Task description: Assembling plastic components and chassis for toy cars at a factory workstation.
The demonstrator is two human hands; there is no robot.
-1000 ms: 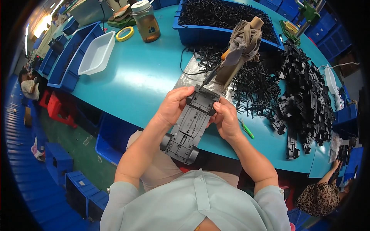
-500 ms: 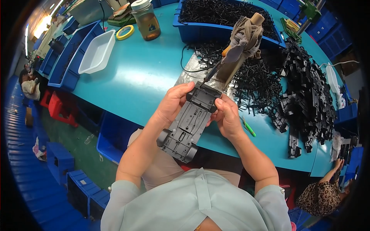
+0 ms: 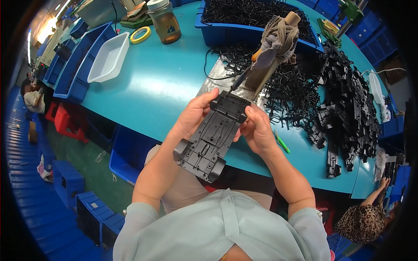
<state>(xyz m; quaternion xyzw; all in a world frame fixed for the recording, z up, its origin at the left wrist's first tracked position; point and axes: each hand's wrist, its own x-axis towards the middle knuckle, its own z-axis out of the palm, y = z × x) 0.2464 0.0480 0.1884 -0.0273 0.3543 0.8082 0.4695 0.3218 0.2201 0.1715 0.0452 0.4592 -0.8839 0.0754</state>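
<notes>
Both hands grip a black base by the rod, seemingly midway, the heap perhaps done, perhaps waiting.

The left hand grips the far left corner of a black chassis; the right hand grips its right edge, thumb uppermost. Chassis far end meets the tip of a dark tool beside a cloth-wrapped post; actual contact unconfirmed. On the table: loose clips, heaped frames, blue bin, white tray, jar. Co-worker at lower right.
</notes>
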